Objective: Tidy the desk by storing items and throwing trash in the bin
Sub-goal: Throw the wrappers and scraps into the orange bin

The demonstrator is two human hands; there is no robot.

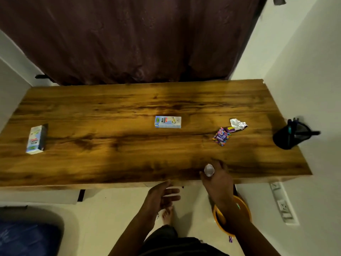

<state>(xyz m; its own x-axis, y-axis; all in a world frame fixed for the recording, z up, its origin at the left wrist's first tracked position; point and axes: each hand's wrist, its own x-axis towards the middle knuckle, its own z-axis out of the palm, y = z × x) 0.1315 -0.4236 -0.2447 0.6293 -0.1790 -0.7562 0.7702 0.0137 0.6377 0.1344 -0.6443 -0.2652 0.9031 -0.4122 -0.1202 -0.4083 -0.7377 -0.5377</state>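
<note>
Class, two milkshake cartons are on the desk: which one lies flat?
The middle milkshake carton lies flat, label up; the left-end milkshake carton stands upright.

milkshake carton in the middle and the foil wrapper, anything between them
Nothing: in the head view bare desk runs from carton to foil wrapper.

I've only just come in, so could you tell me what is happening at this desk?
A person is clearing a wooden desk. Their right hand grips a small crumpled pale thing at the near edge, above an orange bin on the floor. The left hand hangs open. Two milkshake cartons and candy wrappers remain.
</note>
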